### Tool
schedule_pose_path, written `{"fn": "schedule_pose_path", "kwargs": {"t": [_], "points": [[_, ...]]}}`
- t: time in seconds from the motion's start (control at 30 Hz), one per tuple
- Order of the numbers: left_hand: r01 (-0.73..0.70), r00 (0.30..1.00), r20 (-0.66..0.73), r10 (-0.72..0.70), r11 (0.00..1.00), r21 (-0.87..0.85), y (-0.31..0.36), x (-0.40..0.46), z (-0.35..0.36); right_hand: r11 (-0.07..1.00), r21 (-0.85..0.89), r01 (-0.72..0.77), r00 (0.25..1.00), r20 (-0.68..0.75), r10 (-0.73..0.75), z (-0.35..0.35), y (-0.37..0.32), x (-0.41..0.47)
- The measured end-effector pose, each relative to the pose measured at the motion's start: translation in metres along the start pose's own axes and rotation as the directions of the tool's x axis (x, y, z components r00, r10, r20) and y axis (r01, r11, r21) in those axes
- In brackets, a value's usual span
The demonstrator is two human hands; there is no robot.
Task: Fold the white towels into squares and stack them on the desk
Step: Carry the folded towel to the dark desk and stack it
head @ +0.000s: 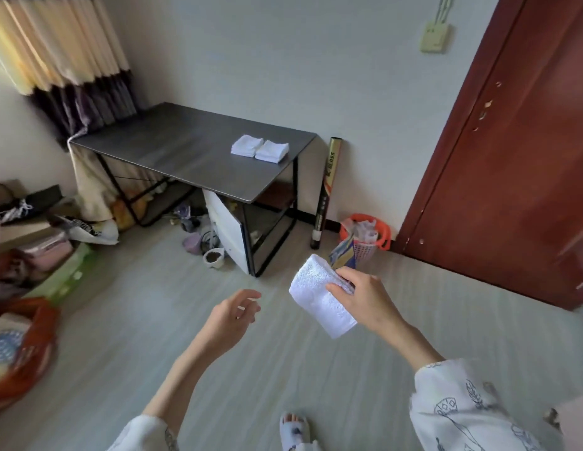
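On the dark table by the wall, two folded white towels lay side by side, touching. In front of it, above the floor, the left hand was empty with loosely curled fingers. The right hand gripped a folded white towel, its fingers curled over the edge.

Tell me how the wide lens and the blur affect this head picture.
Head view: wide-angle bending bows the door and desk edges; the frame margins smear, worst at the red basket; the towel in the right hand stays sharp; light is soft, shadows faint.
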State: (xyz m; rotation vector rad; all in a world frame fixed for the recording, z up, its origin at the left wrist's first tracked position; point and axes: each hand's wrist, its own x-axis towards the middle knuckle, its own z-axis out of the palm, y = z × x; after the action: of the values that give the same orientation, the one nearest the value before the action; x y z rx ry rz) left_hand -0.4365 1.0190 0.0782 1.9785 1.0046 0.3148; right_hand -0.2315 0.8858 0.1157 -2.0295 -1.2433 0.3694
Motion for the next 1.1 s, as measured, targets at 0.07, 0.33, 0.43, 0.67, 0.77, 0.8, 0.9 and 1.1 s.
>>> {"fn": "schedule_pose_path", "kwargs": {"t": [0.07, 0.33, 0.43, 0.67, 0.77, 0.8, 0.9, 1.1], "points": [[0.03, 0.999, -0.012, -0.03, 1.0, -0.008, 0.001, 0.048, -0.017, 1.0, 0.003, 0.031, 0.999, 0.016, -0.031, 0.004, 0.001, 0.062], [0.15, 0.987, -0.048, -0.156, 0.983, -0.107, -0.013, 0.2, -0.087, 0.996, 0.031, 0.082, 0.991, 0.103, -0.085, 0.038, -0.014, 0.275], [0.178, 0.982, -0.051, -0.184, 0.978, -0.111, -0.026, 0.264, -0.109, 0.994, 0.08, 0.076, 0.984, 0.157, -0.088, 0.062, -0.018, 0.345], [0.264, 0.96, 0.04, -0.278, 0.846, -0.464, -0.054, 0.451, -0.159, 0.982, 0.185, 0.042, 0.972, 0.222, -0.083, 0.115, -0.031, 0.517], [0.371, 0.925, 0.187, -0.332, 0.675, -0.637, -0.062, 0.539, -0.184, 0.983, 0.18, 0.029, 0.971, 0.23, -0.071, 0.133, -0.038, 0.591], [0.391, 0.917, 0.234, -0.321, 0.617, -0.683, -0.062, 0.567, -0.191, 0.982, 0.185, 0.027, 0.972, 0.226, -0.07, 0.136, -0.042, 0.612], [0.439, 0.898, 0.368, -0.24, 0.478, -0.761, -0.05, 0.638, -0.209, 0.968, 0.252, -0.021, 0.98, 0.196, -0.03, 0.14, -0.047, 0.672], [0.379, 0.92, 0.375, -0.114, 0.501, -0.778, -0.044, 0.748, -0.216, 0.854, 0.44, -0.276, 0.956, 0.221, 0.195, 0.155, -0.01, 0.772]]}}
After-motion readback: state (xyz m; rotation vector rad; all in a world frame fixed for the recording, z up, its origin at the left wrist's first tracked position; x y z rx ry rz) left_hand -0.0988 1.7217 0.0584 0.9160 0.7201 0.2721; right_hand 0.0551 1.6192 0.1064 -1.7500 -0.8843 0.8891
